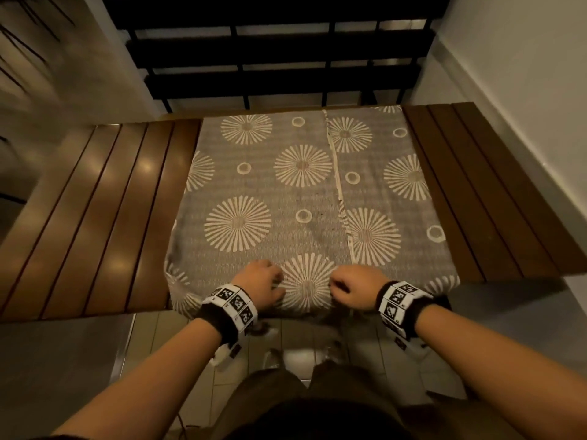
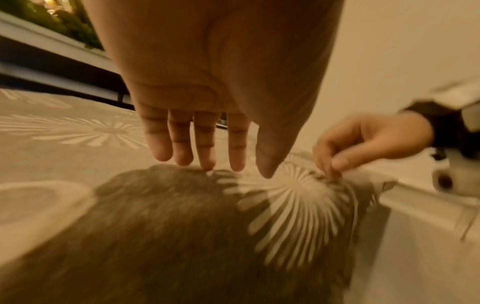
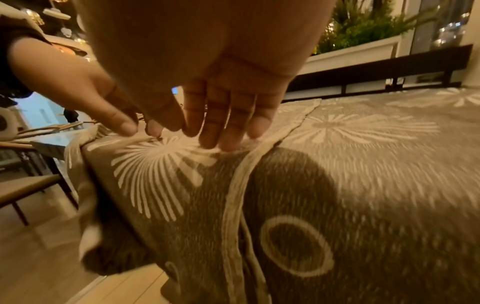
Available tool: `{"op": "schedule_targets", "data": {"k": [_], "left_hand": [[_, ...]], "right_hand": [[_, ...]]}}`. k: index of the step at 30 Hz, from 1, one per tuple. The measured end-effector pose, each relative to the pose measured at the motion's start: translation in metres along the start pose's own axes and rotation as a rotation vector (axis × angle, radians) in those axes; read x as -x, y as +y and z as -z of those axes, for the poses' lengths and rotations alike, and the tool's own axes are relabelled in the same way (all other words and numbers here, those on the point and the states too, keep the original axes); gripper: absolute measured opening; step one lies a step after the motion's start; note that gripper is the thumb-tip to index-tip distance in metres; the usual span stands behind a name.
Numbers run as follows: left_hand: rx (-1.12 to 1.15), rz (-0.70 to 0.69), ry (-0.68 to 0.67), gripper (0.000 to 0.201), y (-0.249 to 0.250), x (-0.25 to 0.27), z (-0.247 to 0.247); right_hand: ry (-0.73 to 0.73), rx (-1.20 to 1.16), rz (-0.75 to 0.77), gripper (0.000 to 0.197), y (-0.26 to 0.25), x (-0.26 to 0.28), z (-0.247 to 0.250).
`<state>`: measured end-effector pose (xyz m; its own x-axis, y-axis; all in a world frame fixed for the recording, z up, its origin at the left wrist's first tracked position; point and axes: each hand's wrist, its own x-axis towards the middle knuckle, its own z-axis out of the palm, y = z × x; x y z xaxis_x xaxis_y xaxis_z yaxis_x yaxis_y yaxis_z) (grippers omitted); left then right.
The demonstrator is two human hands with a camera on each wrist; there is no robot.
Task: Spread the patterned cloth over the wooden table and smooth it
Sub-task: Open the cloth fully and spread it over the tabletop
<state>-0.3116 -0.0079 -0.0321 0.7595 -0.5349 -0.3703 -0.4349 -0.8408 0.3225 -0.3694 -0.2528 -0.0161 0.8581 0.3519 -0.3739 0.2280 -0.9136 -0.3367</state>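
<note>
Left hand (image 1: 265, 285) hovering released, right hand (image 1: 352, 290) pinching patterned cloth (image 1: 286, 201) at surface (image 1: 95, 217) near edge; uneven tugging risking fresh wrinkles.

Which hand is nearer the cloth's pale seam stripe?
Right. The right hand sits just left of the seam; the left hand is further left, across the sunburst.
</note>
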Motion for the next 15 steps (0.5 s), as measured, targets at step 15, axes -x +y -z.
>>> {"op": "schedule_targets", "data": {"k": [15], "left_hand": [[0.037,0.638,0.282,0.045,-0.127,0.092,-0.008]], "right_hand": [[-0.203,0.22,-0.125,0.037,0.007,-0.072,0.029]]}}
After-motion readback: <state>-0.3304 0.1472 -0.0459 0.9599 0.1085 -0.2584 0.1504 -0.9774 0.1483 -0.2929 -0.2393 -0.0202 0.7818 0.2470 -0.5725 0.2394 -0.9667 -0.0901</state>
